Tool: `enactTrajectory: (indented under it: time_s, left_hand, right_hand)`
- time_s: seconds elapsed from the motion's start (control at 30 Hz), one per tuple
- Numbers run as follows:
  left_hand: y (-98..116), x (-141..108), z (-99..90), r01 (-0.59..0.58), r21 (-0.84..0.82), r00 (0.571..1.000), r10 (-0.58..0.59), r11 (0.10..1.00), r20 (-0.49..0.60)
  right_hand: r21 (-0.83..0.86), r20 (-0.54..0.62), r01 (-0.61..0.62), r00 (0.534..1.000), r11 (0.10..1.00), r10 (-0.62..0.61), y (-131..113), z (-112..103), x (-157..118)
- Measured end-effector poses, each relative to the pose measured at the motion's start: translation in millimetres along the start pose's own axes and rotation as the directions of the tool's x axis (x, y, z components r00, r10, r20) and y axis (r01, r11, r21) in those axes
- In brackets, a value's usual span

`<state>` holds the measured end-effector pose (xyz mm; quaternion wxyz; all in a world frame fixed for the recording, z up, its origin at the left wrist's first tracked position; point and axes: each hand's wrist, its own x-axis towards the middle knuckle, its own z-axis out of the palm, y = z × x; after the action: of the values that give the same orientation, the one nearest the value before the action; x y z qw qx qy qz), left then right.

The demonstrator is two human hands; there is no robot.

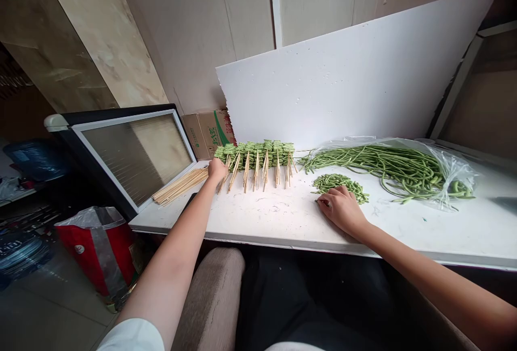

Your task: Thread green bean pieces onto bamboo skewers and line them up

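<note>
My left hand (pixel 218 169) is closed at the left end of a row of skewered green bean pieces (pixel 258 152), right by the stick ends. What its fingers hold, if anything, is hidden. The bamboo sticks of the skewers point towards me in several bunches (pixel 265 170). Loose bamboo skewers (pixel 181 185) lie in a heap left of that hand. On the right, my right hand (pixel 342 208) rests at the near edge of a pile of cut green beans (pixel 337 181). Its fingers are curled with thumb and forefinger close together, and I cannot see what is between them.
Long uncut beans (pixel 388 165) lie in a clear plastic bag (pixel 456 173) at the right of the white table (pixel 274 222). A framed panel (pixel 137 152), a cardboard box (pixel 202 133) and a white board (pixel 343 82) stand behind. A red bag (pixel 95 248) stands on the floor at left.
</note>
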<state>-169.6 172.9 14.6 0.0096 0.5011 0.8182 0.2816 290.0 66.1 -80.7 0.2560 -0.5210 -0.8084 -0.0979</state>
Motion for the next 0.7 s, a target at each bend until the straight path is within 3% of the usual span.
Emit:
enactTrajectory:
  time_s: [0.17, 0.7]
  left_hand:
    - [-0.8, 0.7, -0.4, -0.046, 0.043, 0.999, 0.047, 0.998, -0.016]
    - [1.9, 7.9, -3.6, -0.039, 0.049, 0.998, 0.042, 0.998, -0.055]
  right_hand:
    - [-0.001, 0.001, -0.001, 1.000, 1.000, 0.001, -0.4, -0.5, -0.6]
    - [0.006, -0.020, 0.007, 1.000, 1.000, -0.006, 0.0, -0.9, -1.4]
